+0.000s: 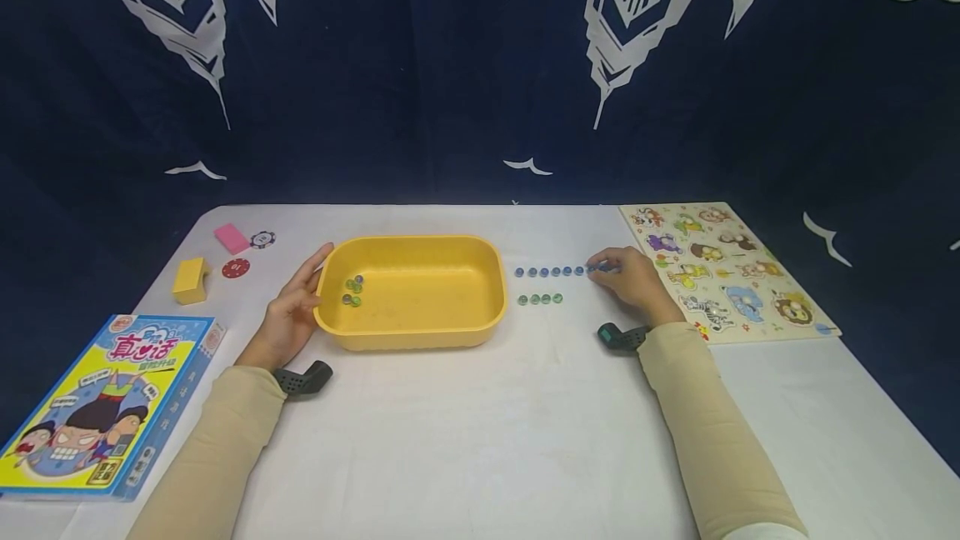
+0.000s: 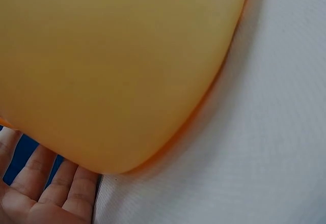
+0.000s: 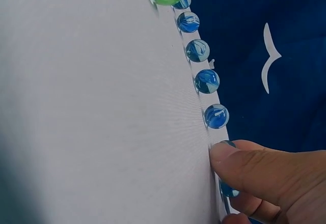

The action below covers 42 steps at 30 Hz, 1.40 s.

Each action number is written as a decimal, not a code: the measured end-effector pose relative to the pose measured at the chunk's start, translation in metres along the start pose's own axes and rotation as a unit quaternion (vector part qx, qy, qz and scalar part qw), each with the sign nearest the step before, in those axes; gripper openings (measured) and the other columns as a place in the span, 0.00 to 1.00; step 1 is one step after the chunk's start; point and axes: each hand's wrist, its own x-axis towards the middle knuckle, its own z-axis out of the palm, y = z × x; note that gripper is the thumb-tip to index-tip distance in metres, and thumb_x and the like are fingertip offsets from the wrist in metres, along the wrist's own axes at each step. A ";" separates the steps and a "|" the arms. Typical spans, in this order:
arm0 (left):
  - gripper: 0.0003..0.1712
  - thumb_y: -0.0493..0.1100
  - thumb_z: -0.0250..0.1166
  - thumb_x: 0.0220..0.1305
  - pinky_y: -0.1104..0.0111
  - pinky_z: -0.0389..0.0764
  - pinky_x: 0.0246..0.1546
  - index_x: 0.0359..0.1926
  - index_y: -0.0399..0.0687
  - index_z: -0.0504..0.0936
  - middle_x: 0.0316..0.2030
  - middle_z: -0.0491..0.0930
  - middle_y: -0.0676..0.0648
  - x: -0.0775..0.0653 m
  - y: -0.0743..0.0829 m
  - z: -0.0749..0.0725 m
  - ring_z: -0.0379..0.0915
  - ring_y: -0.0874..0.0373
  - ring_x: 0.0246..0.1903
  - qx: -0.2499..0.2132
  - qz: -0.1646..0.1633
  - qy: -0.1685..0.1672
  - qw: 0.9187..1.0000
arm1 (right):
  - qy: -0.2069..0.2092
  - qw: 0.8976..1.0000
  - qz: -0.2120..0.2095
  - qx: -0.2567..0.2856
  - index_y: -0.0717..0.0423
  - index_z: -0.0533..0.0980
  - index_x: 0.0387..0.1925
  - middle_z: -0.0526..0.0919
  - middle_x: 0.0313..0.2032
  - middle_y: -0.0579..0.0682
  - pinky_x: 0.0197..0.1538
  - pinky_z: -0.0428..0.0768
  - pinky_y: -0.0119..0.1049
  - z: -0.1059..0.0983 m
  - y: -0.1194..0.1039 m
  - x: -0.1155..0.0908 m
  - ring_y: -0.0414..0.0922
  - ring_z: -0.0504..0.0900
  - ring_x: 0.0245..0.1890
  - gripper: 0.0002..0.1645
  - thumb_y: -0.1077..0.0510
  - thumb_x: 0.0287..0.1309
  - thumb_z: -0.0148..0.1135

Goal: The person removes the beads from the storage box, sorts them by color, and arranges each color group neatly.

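Note:
My left hand (image 1: 288, 315) rests against the left end of a yellow plastic tray (image 1: 420, 338). Its fingers lie fairly straight along the outside wall, as the left wrist view also shows. Several green and blue marbles (image 1: 356, 301) sit inside the tray, near that end. To the right of the tray, a row of blue marbles (image 1: 555, 272) runs toward my right hand (image 1: 633, 280). Thumb and fingers there pinch a blue marble (image 3: 229, 143) at the row's right end, partly hidden by the thumb. Another blue marble (image 3: 229, 189) shows below the thumb. Several green marbles (image 1: 535, 299) form a shorter row nearer to me.
An animal puzzle board (image 1: 712, 273) lies at the right. On the left are a boxed game (image 1: 105, 407), a yellow block (image 1: 191, 281), a pink block (image 1: 232, 238), a red chip (image 1: 236, 268) and a black-and-white chip (image 1: 262, 240). A dark patterned curtain (image 1: 480, 107) hangs behind the table.

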 end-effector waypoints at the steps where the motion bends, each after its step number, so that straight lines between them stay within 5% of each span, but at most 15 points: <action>1: 0.49 0.32 0.38 0.52 0.73 0.67 0.64 0.80 0.54 0.47 0.78 0.48 0.43 0.000 0.000 0.000 0.46 0.52 0.75 0.000 0.001 0.000 1.000 | 0.000 1.000 -0.001 0.001 0.61 0.82 0.49 0.80 0.48 0.64 0.56 0.71 0.58 0.000 0.000 0.000 0.61 0.74 0.52 0.15 0.59 0.62 0.65; 10: 0.49 0.32 0.38 0.52 0.73 0.66 0.64 0.80 0.54 0.47 0.78 0.49 0.43 0.000 -0.001 0.000 0.46 0.51 0.76 0.002 0.003 0.001 1.000 | -0.001 1.000 0.008 0.024 0.61 0.80 0.52 0.79 0.51 0.65 0.60 0.69 0.58 -0.007 -0.007 -0.003 0.62 0.72 0.57 0.19 0.59 0.60 0.66; 14: 0.49 0.32 0.39 0.52 0.72 0.66 0.65 0.80 0.55 0.47 0.78 0.48 0.44 0.000 0.000 0.000 0.45 0.51 0.76 0.001 0.001 0.001 1.000 | 0.004 0.997 0.010 0.074 0.60 0.79 0.55 0.78 0.53 0.62 0.48 0.79 0.48 -0.013 -0.019 -0.004 0.58 0.78 0.47 0.21 0.57 0.61 0.66; 17: 0.49 0.33 0.39 0.53 0.72 0.65 0.65 0.80 0.56 0.48 0.78 0.48 0.44 0.001 0.000 -0.001 0.44 0.51 0.76 0.002 0.000 0.001 1.000 | -0.007 0.991 -0.010 0.133 0.62 0.78 0.56 0.80 0.51 0.60 0.37 0.82 0.40 -0.016 -0.032 -0.003 0.53 0.80 0.37 0.23 0.56 0.63 0.65; 23: 0.49 0.33 0.40 0.53 0.71 0.65 0.65 0.79 0.58 0.49 0.78 0.49 0.44 0.001 0.001 -0.001 0.45 0.51 0.76 0.002 -0.003 0.003 1.000 | -0.079 0.967 -0.056 0.237 0.63 0.78 0.55 0.83 0.45 0.53 0.38 0.81 0.35 -0.008 -0.075 -0.004 0.50 0.80 0.39 0.22 0.55 0.64 0.64; 28: 0.49 0.33 0.39 0.53 0.67 0.63 0.68 0.80 0.57 0.48 0.78 0.49 0.44 0.001 0.000 -0.001 0.45 0.51 0.76 0.000 -0.004 0.003 1.000 | -0.155 0.940 -0.091 0.291 0.62 0.79 0.54 0.84 0.44 0.55 0.41 0.84 0.40 0.014 -0.123 -0.008 0.51 0.79 0.36 0.19 0.58 0.64 0.63; 35: 0.49 0.33 0.39 0.54 0.48 0.47 0.74 0.80 0.57 0.46 0.79 0.46 0.44 0.000 -0.001 -0.002 0.41 0.48 0.77 0.007 -0.004 -0.003 1.000 | -0.253 0.903 -0.157 0.310 0.66 0.79 0.52 0.82 0.44 0.66 0.45 0.84 0.50 0.065 -0.183 -0.012 0.57 0.81 0.36 0.16 0.63 0.65 0.61; 39: 0.49 0.32 0.39 0.54 0.47 0.46 0.74 0.80 0.57 0.47 0.79 0.46 0.43 0.001 -0.003 -0.004 0.41 0.48 0.77 -0.001 -0.001 -0.006 1.000 | -0.305 0.894 -0.181 0.273 0.67 0.79 0.54 0.83 0.42 0.58 0.41 0.84 0.42 0.094 -0.208 -0.013 0.51 0.81 0.33 0.18 0.64 0.65 0.61; 42: 0.49 0.32 0.40 0.53 0.48 0.46 0.74 0.80 0.57 0.48 0.78 0.46 0.43 0.002 -0.004 -0.004 0.41 0.48 0.77 -0.004 -0.002 -0.007 1.000 | -0.321 0.898 -0.202 0.223 0.64 0.81 0.52 0.83 0.38 0.48 0.39 0.81 0.32 0.111 -0.223 -0.013 0.43 0.79 0.31 0.16 0.64 0.64 0.62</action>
